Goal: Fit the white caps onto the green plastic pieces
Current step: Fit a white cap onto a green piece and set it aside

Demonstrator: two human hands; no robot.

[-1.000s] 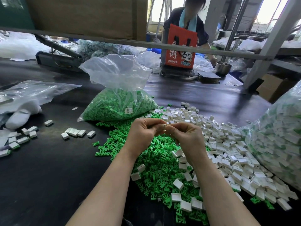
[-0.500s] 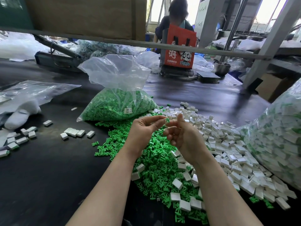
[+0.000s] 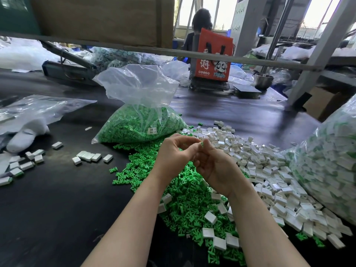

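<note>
My left hand (image 3: 174, 154) pinches a small green plastic piece (image 3: 202, 144) at its fingertips, held up above the table. My right hand (image 3: 215, 167) sits close beside it with the thumb upright against the piece and the fingers loosely curled; nothing shows in them. Under both hands lies a heap of loose green pieces (image 3: 185, 191). A heap of white caps (image 3: 260, 166) spreads to the right of it, with some caps scattered over the green.
A clear bag of green pieces (image 3: 138, 126) stands behind my hands. A large bag of capped pieces (image 3: 327, 166) fills the right edge. Capped pieces lie in groups at left (image 3: 87, 157) near a white glove (image 3: 25, 135). A person (image 3: 202, 22) works behind a red bag (image 3: 212, 60).
My hands were pressed together fingertip to fingertip; the right one then drew back and loosened. It now sits close again, thumb by the green piece in my left fingers.
</note>
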